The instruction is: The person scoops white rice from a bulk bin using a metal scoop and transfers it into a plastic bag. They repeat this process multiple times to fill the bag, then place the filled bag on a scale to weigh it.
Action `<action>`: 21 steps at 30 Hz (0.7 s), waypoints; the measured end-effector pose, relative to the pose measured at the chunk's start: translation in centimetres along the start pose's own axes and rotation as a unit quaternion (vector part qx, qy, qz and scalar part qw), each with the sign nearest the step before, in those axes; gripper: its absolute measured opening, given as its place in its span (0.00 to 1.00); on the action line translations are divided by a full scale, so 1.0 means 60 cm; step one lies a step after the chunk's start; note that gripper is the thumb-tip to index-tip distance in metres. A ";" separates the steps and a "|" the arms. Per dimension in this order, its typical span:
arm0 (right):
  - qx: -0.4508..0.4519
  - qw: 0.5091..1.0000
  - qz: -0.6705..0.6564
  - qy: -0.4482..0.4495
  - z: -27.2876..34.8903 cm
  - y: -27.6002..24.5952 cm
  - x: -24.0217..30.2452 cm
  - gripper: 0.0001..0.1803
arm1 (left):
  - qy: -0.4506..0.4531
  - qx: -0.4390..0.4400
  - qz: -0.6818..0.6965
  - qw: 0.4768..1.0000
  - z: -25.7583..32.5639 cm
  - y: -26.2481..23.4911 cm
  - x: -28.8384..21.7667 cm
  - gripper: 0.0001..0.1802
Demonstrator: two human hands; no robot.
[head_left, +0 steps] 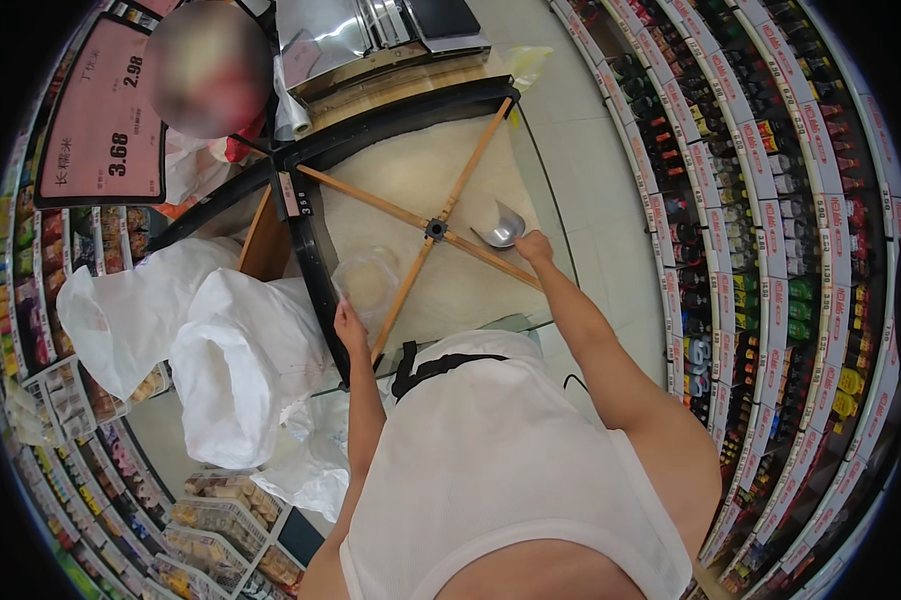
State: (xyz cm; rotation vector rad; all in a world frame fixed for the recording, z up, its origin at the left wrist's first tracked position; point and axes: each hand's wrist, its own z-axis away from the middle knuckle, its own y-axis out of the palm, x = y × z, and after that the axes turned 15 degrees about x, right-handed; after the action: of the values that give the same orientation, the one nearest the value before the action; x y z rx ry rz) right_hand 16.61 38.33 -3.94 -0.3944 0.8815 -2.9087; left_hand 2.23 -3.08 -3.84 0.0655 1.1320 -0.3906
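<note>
My right hand (pixel 535 246) grips the handle of a metal scoop (pixel 501 229), held over pale grain in a large round black-rimmed bin (pixel 315 270) split by crossed wooden dividers (pixel 435 229). Over the bin's near section my left hand (pixel 350 325) holds a thin clear plastic bag (pixel 367 283) open, with some grain in it. The scoop sits to the right of the bag, apart from it.
Large white sacks (pixel 235 365) stand to the left of the bin. A pink price sign (pixel 105 115) and another person (pixel 210 70) are at the upper left. Bottle shelves (pixel 770 250) curve along the right. A metal scale counter (pixel 370 35) is beyond the bin.
</note>
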 end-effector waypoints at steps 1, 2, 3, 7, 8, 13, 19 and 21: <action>-0.011 1.000 -0.024 0.016 -0.027 0.020 -0.001 0.20 | 0.002 0.008 -0.001 1.000 0.002 -0.001 0.001 0.23; -0.020 0.998 -0.046 0.030 -0.040 0.037 0.005 0.20 | 0.005 0.014 -0.002 1.000 0.004 -0.006 0.007 0.23; -0.029 0.998 -0.045 0.041 -0.037 0.040 0.018 0.20 | 0.006 0.018 0.001 1.000 0.005 -0.009 0.009 0.23; -0.023 0.998 -0.055 0.027 -0.019 0.035 0.007 0.20 | -0.004 -0.015 0.026 1.000 0.008 -0.012 0.006 0.21; -0.035 0.998 -0.049 0.030 -0.015 0.035 -0.003 0.20 | -0.008 -0.016 0.040 0.999 0.003 -0.015 0.002 0.21; -0.059 0.997 -0.056 0.016 0.034 0.024 -0.086 0.19 | -0.008 -0.021 0.056 0.998 0.001 -0.011 -0.008 0.19; -0.123 0.977 -0.148 -0.092 0.081 0.020 -0.173 0.16 | 0.002 -0.003 0.082 0.997 -0.009 -0.003 -0.024 0.17; -0.131 0.966 -0.182 -0.125 0.086 0.026 -0.188 0.16 | -0.003 0.002 0.066 0.998 -0.012 -0.002 -0.029 0.18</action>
State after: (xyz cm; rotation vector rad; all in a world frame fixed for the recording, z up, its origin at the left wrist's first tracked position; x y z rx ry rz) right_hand 28.86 35.92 -3.20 -1.0202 1.2690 -2.9570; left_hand 0.94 -2.57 -2.58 0.1430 1.1149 -0.2753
